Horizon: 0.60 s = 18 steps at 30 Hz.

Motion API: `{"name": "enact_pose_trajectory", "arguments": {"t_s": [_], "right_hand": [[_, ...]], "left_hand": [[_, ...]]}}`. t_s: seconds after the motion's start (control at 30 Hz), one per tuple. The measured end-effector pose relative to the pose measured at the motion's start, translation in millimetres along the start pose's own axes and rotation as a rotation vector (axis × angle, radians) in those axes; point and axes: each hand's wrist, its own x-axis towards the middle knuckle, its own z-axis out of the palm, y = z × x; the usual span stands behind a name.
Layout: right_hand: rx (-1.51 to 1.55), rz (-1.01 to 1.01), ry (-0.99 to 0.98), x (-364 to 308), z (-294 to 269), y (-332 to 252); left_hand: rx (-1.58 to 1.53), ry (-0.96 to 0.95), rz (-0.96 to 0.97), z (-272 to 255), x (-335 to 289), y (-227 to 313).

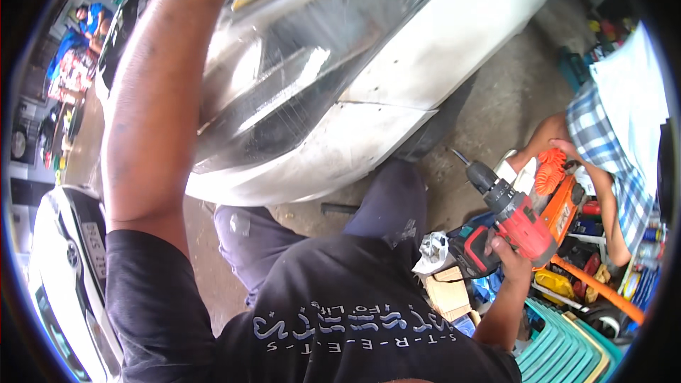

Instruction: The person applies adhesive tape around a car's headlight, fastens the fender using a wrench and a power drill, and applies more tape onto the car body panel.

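Note:
My right hand [509, 257] is closed around the grip of a red and black cordless drill [521, 223]. A thin bit in the drill's chuck points up and left, toward the car but apart from it. Reaching across the car's front, my left arm [152, 106] runs out past the top edge, so my left hand is hidden. In front of me is a white car's front corner [397, 99] with a large headlight [305, 64]. The lens looks scuffed and shiny, and a panel seam runs beside it. My knees are close under the bumper [298, 188].
At right a person in checkered shorts [603, 124] is low beside an orange tool [565, 209] and a coiled orange hose [550, 170]. Teal stacked stools [560, 347], a cardboard box [448, 291] and assorted supplies crowd the lower right. Another white car [67, 262] stands at left.

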Motion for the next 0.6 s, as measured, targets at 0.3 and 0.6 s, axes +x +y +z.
{"name": "enact_pose_trajectory", "arguments": {"t_s": [0.3, 0.6], "right_hand": [[-0.712, -0.829, 0.185, 15.8, 98.2, -189.0], [-0.669, -0.852, 0.145, 71.7, 161.2, -224.9]], "left_hand": [[-0.090, 0.024, -0.102, -4.1, 4.8, 8.1], [0.026, 0.002, -0.060, -5.5, 4.6, 1.1]]}}
